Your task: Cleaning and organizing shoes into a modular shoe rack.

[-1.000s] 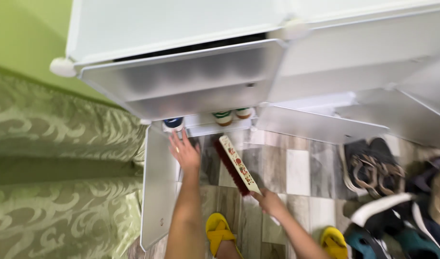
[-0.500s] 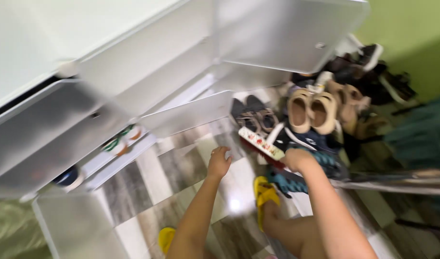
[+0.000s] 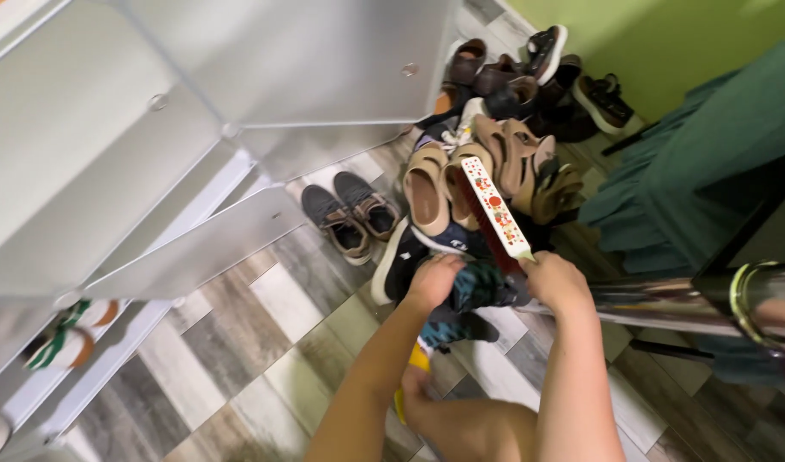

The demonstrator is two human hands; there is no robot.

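Dark teal shoe lies under the curled fingers of the left hand, which grips it at its left end, with a grey pair of sneakers up and to the left of that hand beside the white cabinet door. Right hand, just right of the shoe, is closed around the handle of a flower-patterned brush, whose red bristles point away over beige slip-ons in the shoe pile.

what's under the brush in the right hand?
Under the brush, held by the right hand, lies a heap of shoes: tan slip-ons and brown sandals. The floor beneath the heap is hidden.
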